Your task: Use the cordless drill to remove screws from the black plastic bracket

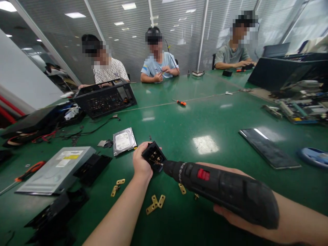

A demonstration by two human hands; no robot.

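Note:
My left hand [142, 161] is closed around a small black plastic housing [151, 150] with brass-coloured metal parts inside its open face. In my right hand [228, 215] is a black cordless power drill [225, 191] with a red switch on top; the drill body hides most of the fingers. The drill's nose points left, and its tip meets the housing's open face. Below the housing, several small brass plates with holes [154, 204] lie on the green table [179, 130]. Another brass plate [182, 189] lies just under the drill.
A hard drive [124, 140], a silver optical drive [58, 171] and an orange-handled screwdriver [30, 171] lie left. Another screwdriver [180, 103] is ahead. A black phone-like slab [268, 147] and circuit boards [302, 106] are right. Three people sit opposite, one behind a computer case [107, 99].

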